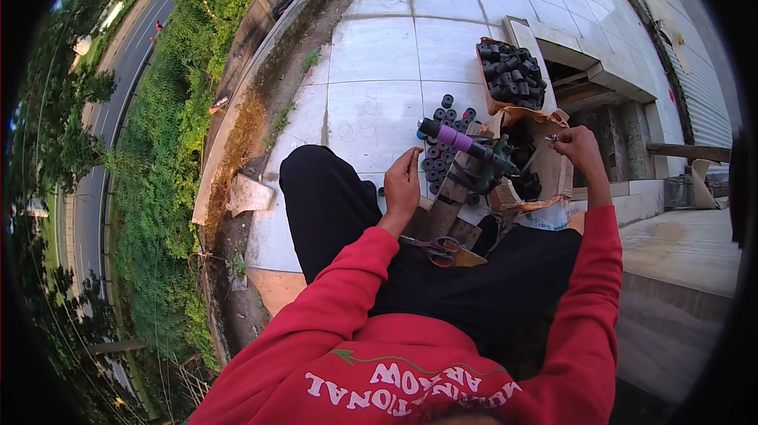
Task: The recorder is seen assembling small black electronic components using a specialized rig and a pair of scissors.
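My left hand [402, 183] is raised over my lap, thumb and fingertips pressed together; whatever it may hold is too small to make out. Just right of it, a tool with a purple-wrapped handle [455, 139] and dark green metal body [499, 163] stands mounted on a wooden block [447, 202]. My right hand [583, 150] pinches a small shiny metal piece [550, 138] above an opened cardboard box [553, 168]. Short black cylinders with centre holes [433, 164] lie in rows on the tiles behind the tool. Scissors [440, 250] rest by my lap.
A second carton [513, 77] heaped with black cylinders stands behind the opened box. Right of it is a ledge with a dark opening [564, 73]. A low mossy wall [237, 117] borders the tiled floor [371, 50] on the left, with bushes and a road beyond.
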Demonstrator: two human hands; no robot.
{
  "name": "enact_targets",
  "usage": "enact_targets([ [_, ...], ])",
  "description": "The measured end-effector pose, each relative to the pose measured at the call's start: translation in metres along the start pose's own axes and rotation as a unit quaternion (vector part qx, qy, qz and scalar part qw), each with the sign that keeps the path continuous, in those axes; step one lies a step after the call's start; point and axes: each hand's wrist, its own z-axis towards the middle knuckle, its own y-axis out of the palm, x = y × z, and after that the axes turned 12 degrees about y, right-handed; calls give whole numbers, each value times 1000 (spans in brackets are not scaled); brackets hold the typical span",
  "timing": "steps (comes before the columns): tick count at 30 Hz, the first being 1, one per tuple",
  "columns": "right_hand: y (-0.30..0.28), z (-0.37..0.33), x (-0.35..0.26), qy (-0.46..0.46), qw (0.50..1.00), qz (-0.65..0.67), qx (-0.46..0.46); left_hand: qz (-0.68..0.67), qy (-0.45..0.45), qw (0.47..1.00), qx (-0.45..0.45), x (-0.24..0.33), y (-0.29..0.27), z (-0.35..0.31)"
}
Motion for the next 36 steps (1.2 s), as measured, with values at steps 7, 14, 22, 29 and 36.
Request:
enact_targets([
  [7,-37,-77,-20,-7,989,14,-148,3,12,1000,10,-3,0,-1],
  [14,21,-120,-24,-29,888,-1,-458,4,-3,1000,2,2,1,1],
  [22,182,-62,15,63,796,-70,-598,-6,-9,1000,-14,7,2,-1],
  [29,225,14,64,178,904,101,-376,-25,-28,998,-43,13,0,-2],
  [36,192,60,51,103,987,-5,-120,-26,-20,999,-41,4,-4,-3],
])
